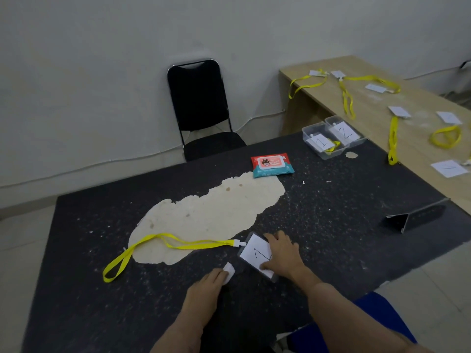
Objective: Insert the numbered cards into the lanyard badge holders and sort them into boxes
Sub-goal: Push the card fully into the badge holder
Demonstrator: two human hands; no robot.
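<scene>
A clear badge holder (245,260) lies on the black table (331,212) near its front edge, clipped to a yellow lanyard (178,244) that trails left. A white card marked "1" (256,252) lies on or in the holder; which, I cannot tell. My right hand (281,253) rests on the card and holder, fingers curled over the edges. My left hand (209,285) pinches a small white piece (228,271) just left of the holder. Two clear boxes labelled "1" (321,143) and "2" (344,130) stand at the far right of the table.
A red wipes pack (272,164) lies mid-table beyond a large bare patch. A folded dark stand (415,217) sits at the right. The wooden table (369,103) on the right holds several cards and yellow lanyards. A black chair (201,108) stands behind.
</scene>
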